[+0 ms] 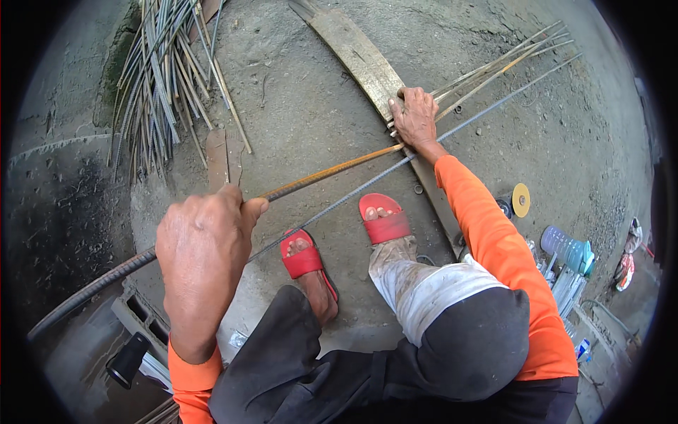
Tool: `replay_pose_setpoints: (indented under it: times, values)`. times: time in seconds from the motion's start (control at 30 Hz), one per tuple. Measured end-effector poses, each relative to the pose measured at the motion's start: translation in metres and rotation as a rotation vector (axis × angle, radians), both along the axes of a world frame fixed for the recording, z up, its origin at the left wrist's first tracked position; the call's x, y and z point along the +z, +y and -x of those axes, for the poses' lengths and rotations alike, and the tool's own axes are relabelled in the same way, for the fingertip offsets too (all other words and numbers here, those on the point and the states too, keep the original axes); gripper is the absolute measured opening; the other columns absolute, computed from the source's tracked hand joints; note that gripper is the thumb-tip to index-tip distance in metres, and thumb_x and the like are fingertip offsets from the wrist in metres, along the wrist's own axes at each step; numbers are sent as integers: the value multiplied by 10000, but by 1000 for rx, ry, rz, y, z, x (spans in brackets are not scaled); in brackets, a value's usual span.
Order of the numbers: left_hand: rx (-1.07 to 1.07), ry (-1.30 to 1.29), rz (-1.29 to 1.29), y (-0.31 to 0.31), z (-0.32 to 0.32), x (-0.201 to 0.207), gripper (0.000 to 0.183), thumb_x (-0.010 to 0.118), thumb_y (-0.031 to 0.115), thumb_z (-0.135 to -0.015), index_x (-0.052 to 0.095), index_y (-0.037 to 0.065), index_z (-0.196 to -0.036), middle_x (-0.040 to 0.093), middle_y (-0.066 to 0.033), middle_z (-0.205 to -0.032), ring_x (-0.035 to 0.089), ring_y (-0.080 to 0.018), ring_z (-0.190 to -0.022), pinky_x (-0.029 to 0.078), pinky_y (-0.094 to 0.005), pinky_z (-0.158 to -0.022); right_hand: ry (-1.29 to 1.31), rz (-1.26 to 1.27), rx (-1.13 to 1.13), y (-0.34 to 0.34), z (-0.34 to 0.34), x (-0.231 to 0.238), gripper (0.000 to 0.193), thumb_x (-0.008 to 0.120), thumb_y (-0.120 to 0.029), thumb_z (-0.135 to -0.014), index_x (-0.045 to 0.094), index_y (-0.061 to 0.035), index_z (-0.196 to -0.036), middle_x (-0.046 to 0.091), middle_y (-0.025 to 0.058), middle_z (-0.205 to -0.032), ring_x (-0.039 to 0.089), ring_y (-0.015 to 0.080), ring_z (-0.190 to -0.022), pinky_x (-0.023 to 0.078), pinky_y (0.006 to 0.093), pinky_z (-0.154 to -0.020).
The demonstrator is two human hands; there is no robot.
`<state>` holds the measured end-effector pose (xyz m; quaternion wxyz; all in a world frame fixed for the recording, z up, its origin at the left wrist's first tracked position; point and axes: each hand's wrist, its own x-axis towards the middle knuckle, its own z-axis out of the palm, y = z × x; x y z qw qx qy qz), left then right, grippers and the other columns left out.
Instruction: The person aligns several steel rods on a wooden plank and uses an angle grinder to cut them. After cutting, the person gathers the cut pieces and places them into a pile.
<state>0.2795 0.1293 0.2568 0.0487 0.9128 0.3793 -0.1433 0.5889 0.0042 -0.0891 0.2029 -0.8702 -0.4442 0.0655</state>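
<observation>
My left hand is closed around a ribbed steel rebar, rusty orange toward its far end, which reaches the plank beside my right hand. Across the ground lies a long wooden plank. On it, my right hand presses down with curled fingers over several thinner steel rods, whose other ends stretch out to the upper right. Just nearer to me, a second long grey rebar crosses the plank and passes in front of my feet; my left hand hides its near end.
A heap of cut rods lies at the far left, near a flat rusty strip. At right are a yellow disc and a bluish plastic jug. A hollow block and black cup are lower left. My red sandals stand between.
</observation>
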Motion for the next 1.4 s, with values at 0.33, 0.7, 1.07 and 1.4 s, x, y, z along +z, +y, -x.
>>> replay_pose_setpoints:
  times: [0.33, 0.7, 1.07, 1.4]
  values:
    - [590, -264, 704, -53, 192, -226, 528, 642, 399, -1057, 640, -79, -833, 496, -218, -644, 496, -224, -622, 444, -438, -611, -26, -10, 36, 7, 1, 0, 393, 633, -404, -1003, 622, -85, -1232, 582, 144, -1207, 512, 345, -1211, 347, 509, -1097]
    - [468, -519, -243, 197, 133, -49, 475, 614, 386, -1071, 684, -49, -1248, 679, -116, -825, 627, -198, -690, 538, -413, -650, 94, -173, 106, -25, 5, 10, 409, 668, -322, -1000, 587, -47, -1292, 604, 168, -1249, 537, 355, -1247, 373, 506, -1107]
    - [233, -173, 588, -40, 145, -263, 581, 741, 371, -969, 635, -52, -1353, 686, -289, -1292, 660, -439, -1229, 532, -456, -1036, 78, -258, -117, -91, -16, 9, 413, 560, -384, -1088, 596, -28, -1295, 616, 167, -1264, 535, 366, -1234, 384, 490, -1108]
    - [363, -436, 575, -85, 185, -298, 273, 728, 234, -980, 710, -38, -959, 676, -225, -888, 670, -395, -828, 521, -451, -758, 137, -337, -112, -67, -21, 10, 404, 587, -405, -1061, 654, -28, -1189, 661, 182, -1190, 588, 401, -1172, 445, 484, -1048]
